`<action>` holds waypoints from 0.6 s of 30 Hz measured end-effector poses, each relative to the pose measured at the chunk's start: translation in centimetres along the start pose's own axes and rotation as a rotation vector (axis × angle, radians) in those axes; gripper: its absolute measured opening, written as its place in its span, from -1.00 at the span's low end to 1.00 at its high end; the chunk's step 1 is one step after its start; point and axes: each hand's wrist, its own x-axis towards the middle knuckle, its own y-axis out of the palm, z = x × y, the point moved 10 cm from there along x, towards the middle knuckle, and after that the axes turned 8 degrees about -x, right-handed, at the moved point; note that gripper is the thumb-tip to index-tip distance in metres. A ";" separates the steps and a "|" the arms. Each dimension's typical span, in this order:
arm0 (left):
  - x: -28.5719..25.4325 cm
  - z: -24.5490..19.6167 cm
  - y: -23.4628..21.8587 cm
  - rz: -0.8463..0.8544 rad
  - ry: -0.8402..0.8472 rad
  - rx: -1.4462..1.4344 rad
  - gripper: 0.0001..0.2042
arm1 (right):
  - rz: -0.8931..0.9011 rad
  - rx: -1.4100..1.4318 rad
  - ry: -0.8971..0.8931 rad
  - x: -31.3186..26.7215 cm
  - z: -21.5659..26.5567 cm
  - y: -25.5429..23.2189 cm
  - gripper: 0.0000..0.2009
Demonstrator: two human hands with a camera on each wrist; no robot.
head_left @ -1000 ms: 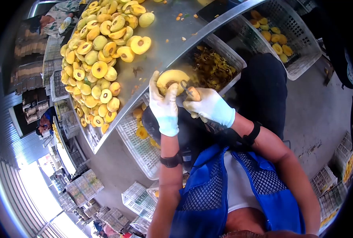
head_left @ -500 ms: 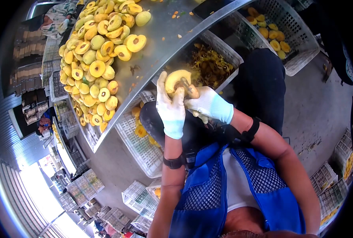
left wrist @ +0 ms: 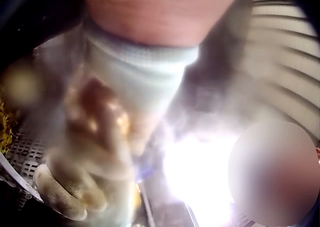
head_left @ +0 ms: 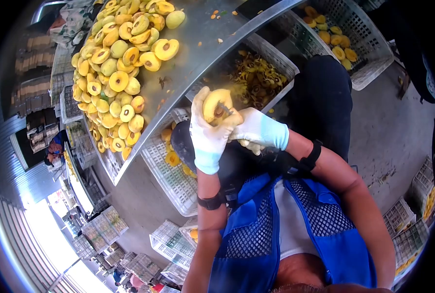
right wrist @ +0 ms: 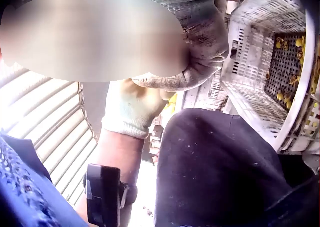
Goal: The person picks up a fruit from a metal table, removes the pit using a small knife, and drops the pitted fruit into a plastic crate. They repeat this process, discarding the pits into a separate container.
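Note:
In the head view my gloved left hand [head_left: 208,139] holds a yellow peach half [head_left: 211,103], cut face up, over the edge of the metal table. My gloved right hand [head_left: 259,129] grips a small pitting tool [head_left: 235,118] by its pale wooden handle, and its metal end sits at the brown hollow of the peach. The two hands meet at the fruit. In the right wrist view the right glove [right wrist: 207,52] has curled fingers and the left glove [right wrist: 132,109] lies just beyond it. The left wrist view is blurred, and the peach is hidden there.
A large heap of peach halves [head_left: 115,73] covers the left of the metal table [head_left: 193,53]. Beneath its edge stands a crate of scraps [head_left: 288,73]. Crates with peach halves stand at upper right [head_left: 376,58] and lower left [head_left: 166,178]. The person's knee [head_left: 325,88] is close to the hands.
The tool's metal end has moved from the peach's right edge into its hollow. The right hand has come closer to the left, and the peach has turned in the left hand.

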 end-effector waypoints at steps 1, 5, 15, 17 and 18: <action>-0.1 0.9 0.1 -0.006 -0.108 -0.090 -0.20 | 0.011 0.001 0.000 0.1 -0.3 0.2 -0.81; -0.8 2.6 0.3 -0.074 -0.092 -0.160 -0.30 | 0.118 0.059 0.002 0.2 -1.1 0.7 -0.82; -1.3 -0.3 0.4 -0.106 0.140 -0.022 -0.50 | 0.064 -0.176 0.057 -0.2 -0.7 0.2 -0.79; -1.6 0.0 0.4 -0.123 0.153 -0.052 -0.48 | 0.071 -0.197 0.024 0.4 -1.1 0.2 -0.80; -2.0 0.3 0.6 -0.137 0.113 -0.127 -0.46 | 0.074 -0.206 0.008 0.5 -1.1 0.3 -0.80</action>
